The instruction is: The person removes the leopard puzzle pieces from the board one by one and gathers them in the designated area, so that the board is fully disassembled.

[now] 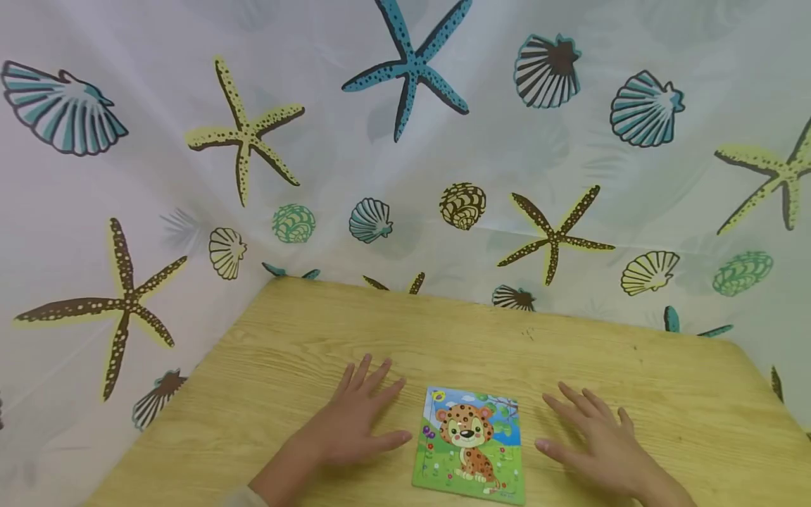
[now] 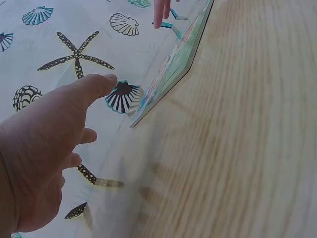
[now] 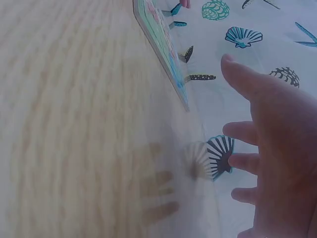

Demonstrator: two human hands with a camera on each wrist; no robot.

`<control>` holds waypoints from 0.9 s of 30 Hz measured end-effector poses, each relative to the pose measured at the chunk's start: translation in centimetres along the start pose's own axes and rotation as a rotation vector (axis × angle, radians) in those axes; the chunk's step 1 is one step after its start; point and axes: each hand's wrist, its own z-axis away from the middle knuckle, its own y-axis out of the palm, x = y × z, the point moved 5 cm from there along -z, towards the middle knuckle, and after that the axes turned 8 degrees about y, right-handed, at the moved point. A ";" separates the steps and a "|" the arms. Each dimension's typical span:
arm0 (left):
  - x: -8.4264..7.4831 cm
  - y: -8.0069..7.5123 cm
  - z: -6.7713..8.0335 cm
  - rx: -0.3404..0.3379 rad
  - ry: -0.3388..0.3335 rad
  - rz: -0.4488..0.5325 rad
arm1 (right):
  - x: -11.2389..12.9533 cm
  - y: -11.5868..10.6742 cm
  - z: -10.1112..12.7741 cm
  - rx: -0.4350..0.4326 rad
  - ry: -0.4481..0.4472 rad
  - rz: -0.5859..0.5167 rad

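Note:
A square jigsaw puzzle [image 1: 469, 445] with a spotted leopard cub on grass and flowers lies flat on the wooden table. To its left, my left hand [image 1: 355, 421] is spread with fingers apart, the thumb tip close to the puzzle's left edge. On the other side, my right hand [image 1: 595, 440] is also spread, its thumb pointing toward the puzzle's right edge. Neither hand holds anything. Both wrist views show the puzzle edge-on, beyond the left thumb [image 2: 99, 87] and the right thumb [image 3: 240, 77].
The wood-grain table [image 1: 304, 317] stretches around the puzzle and hands. Behind it and along its left side hangs a white curtain [image 1: 317, 155] printed with starfish and shells, meeting the table's far edge.

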 end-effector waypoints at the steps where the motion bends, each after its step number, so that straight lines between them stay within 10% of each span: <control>1: -0.1 0.1 -0.1 0.002 0.006 0.012 | 0.1 0.1 0.0 -0.004 -0.006 0.001; 27: -1.0 4.3 -2.3 -0.059 0.047 0.256 | 5.7 3.2 -3.2 0.170 -0.133 -0.195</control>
